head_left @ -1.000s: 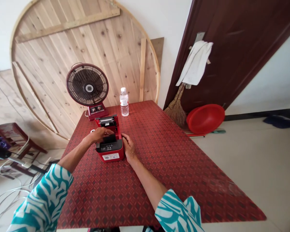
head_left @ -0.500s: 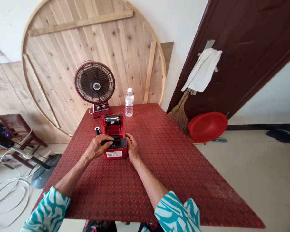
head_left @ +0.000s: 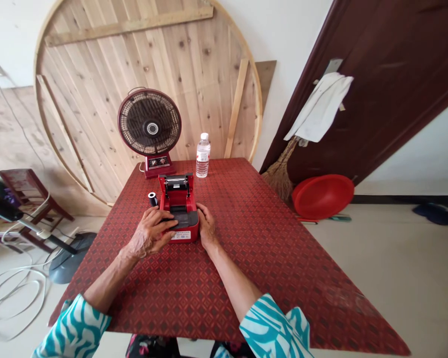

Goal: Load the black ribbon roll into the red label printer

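A small red and black receipt printer [head_left: 180, 211] stands on the red patterned table [head_left: 246, 238] with its lid tipped open toward the back. My left hand [head_left: 151, 232] rests against the printer's left front side, fingers curled over its black top. My right hand [head_left: 206, 226] lies flat against the printer's right side, fingers stretched along it. A small black roll core [head_left: 151, 198] stands on the table just left of the printer.
A dark red table fan [head_left: 150, 125] and a clear water bottle [head_left: 202, 155] stand at the table's far end. Behind them leans a round wooden tabletop [head_left: 97, 74]. A red basin [head_left: 323, 196], a broom [head_left: 280, 174] and a dark door are at right; stools and cables at left.
My left hand has drawn back from the open paper bay to the printer's front left corner. The roll core is now uncovered. My right hand stays on the right side.
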Available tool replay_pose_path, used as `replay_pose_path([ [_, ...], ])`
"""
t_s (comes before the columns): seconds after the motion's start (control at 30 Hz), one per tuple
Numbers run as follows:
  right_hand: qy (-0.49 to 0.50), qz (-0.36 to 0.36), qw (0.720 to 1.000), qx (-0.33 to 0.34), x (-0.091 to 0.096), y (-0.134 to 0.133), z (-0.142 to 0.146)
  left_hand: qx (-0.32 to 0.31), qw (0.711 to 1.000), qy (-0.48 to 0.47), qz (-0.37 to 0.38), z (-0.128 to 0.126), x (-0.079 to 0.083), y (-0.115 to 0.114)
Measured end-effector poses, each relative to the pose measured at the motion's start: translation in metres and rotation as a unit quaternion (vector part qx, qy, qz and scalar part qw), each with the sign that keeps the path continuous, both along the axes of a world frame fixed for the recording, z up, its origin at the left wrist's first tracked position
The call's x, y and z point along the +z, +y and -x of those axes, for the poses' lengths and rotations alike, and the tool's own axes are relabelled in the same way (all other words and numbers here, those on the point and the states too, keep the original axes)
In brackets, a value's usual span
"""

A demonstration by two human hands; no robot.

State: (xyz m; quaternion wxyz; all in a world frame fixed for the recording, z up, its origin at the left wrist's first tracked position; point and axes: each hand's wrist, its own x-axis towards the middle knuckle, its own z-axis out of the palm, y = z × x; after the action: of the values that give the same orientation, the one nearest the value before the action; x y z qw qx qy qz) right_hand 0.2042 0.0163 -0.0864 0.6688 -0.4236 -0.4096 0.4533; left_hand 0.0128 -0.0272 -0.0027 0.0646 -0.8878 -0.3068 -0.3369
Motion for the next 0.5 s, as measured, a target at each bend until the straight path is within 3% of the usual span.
replay_pose_path([
  [0.13,0.001,0.013,1.000,-0.007,-0.002,-0.001,-0.001,0.004,0.999,0.024,-0.020,0.004,-0.004,-0.003],
  [0.23,-0.010,0.009,1.000,-0.021,0.008,0.014,-0.008,0.004,0.999,0.034,-0.020,0.006,-0.008,-0.004],
  [0.4,-0.067,-0.052,0.995,-0.053,0.065,0.066,-0.016,0.001,1.000,0.015,-0.024,0.004,-0.012,-0.008],
  [0.5,-0.093,-0.105,0.990,-0.015,0.092,0.083,-0.012,-0.005,1.000,0.001,-0.025,0.002,-0.012,-0.011],
])
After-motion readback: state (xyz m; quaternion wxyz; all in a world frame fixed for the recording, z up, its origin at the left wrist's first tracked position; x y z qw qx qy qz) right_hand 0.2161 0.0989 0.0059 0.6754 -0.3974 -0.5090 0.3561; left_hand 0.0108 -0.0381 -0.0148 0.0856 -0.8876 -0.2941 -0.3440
